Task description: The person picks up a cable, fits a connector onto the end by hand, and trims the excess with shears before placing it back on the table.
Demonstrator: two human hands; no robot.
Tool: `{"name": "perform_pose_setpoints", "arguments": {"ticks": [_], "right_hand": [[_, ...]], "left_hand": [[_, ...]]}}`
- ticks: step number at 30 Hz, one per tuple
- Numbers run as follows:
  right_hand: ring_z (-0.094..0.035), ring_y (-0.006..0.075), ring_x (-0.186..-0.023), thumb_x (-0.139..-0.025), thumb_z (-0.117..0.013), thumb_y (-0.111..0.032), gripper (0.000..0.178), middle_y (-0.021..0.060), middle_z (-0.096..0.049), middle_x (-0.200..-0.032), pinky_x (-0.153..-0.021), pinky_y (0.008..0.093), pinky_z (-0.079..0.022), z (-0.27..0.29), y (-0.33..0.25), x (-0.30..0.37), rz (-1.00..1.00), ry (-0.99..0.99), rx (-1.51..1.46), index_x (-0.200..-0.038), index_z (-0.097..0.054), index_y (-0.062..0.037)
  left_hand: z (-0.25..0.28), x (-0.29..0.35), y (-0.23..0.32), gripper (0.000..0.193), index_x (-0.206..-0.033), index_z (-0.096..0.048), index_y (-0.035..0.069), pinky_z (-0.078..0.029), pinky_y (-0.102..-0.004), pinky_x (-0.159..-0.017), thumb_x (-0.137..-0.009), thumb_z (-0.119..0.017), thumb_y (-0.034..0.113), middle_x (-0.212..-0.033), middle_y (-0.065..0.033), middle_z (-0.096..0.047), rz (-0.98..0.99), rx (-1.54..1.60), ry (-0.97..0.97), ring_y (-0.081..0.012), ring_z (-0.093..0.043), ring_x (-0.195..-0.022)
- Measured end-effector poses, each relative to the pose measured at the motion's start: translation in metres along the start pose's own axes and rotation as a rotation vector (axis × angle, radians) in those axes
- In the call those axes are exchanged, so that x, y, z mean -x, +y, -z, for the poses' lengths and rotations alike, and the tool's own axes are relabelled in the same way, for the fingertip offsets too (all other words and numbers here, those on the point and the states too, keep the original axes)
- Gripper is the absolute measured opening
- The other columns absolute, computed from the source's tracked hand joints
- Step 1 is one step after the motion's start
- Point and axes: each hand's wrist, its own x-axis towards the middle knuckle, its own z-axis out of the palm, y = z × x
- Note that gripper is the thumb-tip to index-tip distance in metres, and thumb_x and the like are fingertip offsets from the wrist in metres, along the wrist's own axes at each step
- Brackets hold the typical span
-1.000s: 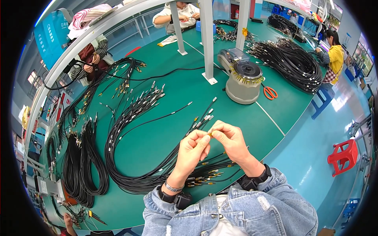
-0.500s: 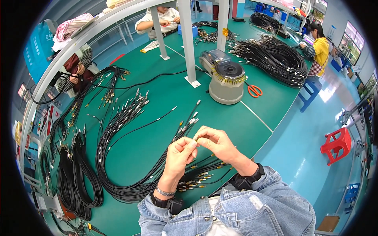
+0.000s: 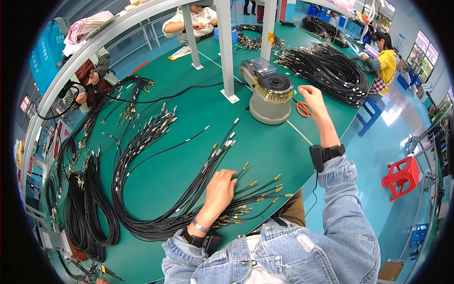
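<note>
My left hand (image 3: 219, 191) is closed over a black cable (image 3: 240, 171), whose yellow-wrapped end sticks out past the fingers. Beneath and beside that hand runs a long bent bundle of black cables (image 3: 142, 227); several ends near me carry yellow wraps. My right hand (image 3: 312, 100) is raised at the right rim of a round grey tape dispenser (image 3: 270, 106). Its thumb and forefinger are pinched together; whatever lies between them is too small to make out. Short yellow strips hang around the dispenser's dark disc.
Orange-handled scissors (image 3: 302, 109) lie behind my right hand. A large cable coil (image 3: 326, 71) rests at the far right, and more bundles (image 3: 90, 213) lie at left. A grey post (image 3: 226, 52) rises from the green table (image 3: 189, 102). Co-workers sit around; a red stool (image 3: 401, 179) stands right.
My hands have parted. The right one has moved up and right to the dispenser, while the left has lowered slightly with the cable. The yellow-wrapped cable ends near me are more exposed.
</note>
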Motion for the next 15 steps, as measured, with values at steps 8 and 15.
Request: {"name": "perform_pose_setpoints", "arguments": {"ticks": [8, 15], "right_hand": [[-0.050, 0.0119, -0.080, -0.079, -0.067, -0.029, 0.030, 0.0016, -0.058, -0.083, -0.072, 0.0315, -0.039, 0.000, -0.001, -0.024, -0.367, -0.165, 0.109, -0.092, -0.064, -0.0032], [-0.047, 0.0100, -0.073, -0.082, -0.063, -0.019, 0.011, -0.0003, -0.054, -0.078, -0.068, 0.0279, -0.038, 0.010, -0.002, -0.031, -0.276, -0.339, -0.396, -0.084, -0.060, -0.0081]], "left_hand": [[0.034, 0.014, -0.025, 0.018, -0.093, -0.060, 0.001, -0.045, -0.0380, -0.076, -0.077, -0.065, 0.007, -0.093, -0.0118, -0.060, 0.119, -0.169, 0.133, -0.0308, -0.056, -0.087], [0.037, 0.016, -0.048, 0.019, -0.092, -0.060, 0.002, -0.046, -0.0379, -0.076, -0.076, -0.066, 0.008, -0.092, -0.0110, -0.059, 0.205, -0.231, 0.209, -0.0298, -0.056, -0.087]]}}
